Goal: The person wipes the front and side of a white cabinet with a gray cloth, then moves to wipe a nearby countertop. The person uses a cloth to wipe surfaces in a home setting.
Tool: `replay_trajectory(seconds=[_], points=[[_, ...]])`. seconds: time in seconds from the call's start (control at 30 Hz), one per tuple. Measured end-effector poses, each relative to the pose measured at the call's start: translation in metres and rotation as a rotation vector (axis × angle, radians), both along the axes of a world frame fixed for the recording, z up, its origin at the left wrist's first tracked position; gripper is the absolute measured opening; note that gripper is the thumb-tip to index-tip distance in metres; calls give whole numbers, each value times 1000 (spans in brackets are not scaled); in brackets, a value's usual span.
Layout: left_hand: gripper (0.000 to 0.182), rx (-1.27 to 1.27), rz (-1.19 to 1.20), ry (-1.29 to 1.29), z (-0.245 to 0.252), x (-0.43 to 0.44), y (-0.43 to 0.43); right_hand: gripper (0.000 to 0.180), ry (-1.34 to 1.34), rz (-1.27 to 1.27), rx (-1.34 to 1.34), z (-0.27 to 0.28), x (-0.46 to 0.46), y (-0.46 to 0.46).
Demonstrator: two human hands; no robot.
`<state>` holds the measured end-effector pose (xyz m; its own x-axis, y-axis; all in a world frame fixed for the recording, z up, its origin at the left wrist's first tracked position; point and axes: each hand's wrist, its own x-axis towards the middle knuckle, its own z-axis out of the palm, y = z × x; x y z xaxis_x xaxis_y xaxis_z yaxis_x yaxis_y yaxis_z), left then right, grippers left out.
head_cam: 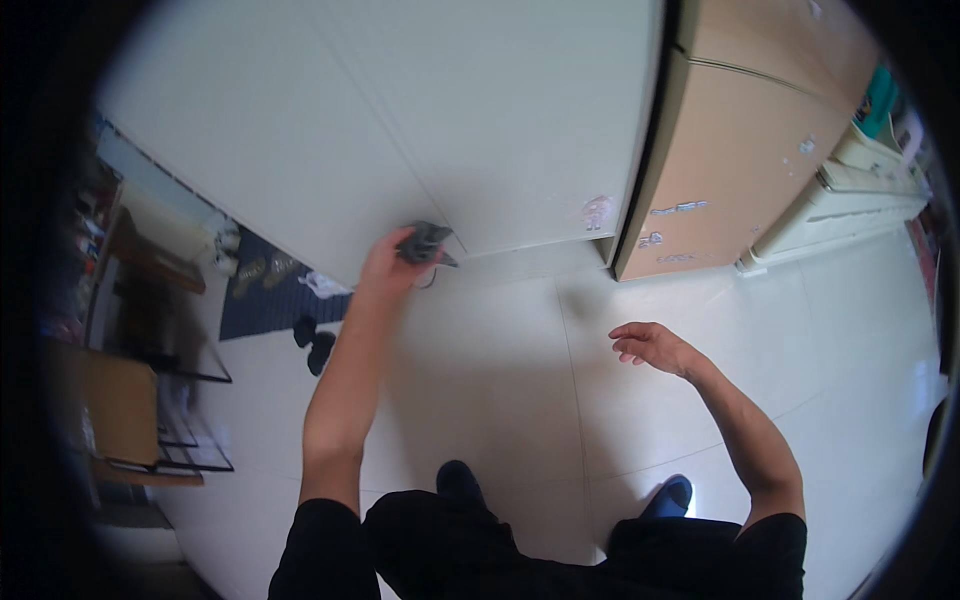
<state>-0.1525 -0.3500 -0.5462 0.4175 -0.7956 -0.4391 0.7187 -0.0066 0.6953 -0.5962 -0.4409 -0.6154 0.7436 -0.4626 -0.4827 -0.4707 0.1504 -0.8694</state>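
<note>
A crumpled dark grey cloth [424,241] is gripped in my left hand [390,264]. That hand is at the lower part of a white cabinet front [525,142], close to the seam between two door panels. Whether the cloth touches the panel, I cannot tell. My right hand [651,346] hangs over the floor with fingers slightly curled and apart, holding nothing. A pink sticker [598,213] is on the lower right corner of the cabinet door.
Right of the cabinet stands a beige refrigerator [739,165] with stickers, then a cream storage unit [825,206]. On the left are a dark mat [251,304] with several shoes, black shoes [319,349] and a metal-framed rack [187,442]. Pale tiles [495,405] cover the floor.
</note>
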Motion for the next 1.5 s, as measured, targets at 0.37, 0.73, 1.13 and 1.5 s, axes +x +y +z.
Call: replay_trajectory(seconds=[0.37, 0.73, 1.13, 1.5], points=[[33, -183, 383, -1465, 262, -11, 15, 32, -68, -79, 11, -3, -13, -27], [32, 252, -37, -1740, 36, -82, -48, 35, -65, -71, 69, -24, -25, -27], [28, 314, -942, -1311, 36, -193, -40, 43, -207, -124, 40, -23, -24, -14], [23, 233, -922, -1126, -36, -244, -32, 30, -337, -273, 447, -33, 33, 27]])
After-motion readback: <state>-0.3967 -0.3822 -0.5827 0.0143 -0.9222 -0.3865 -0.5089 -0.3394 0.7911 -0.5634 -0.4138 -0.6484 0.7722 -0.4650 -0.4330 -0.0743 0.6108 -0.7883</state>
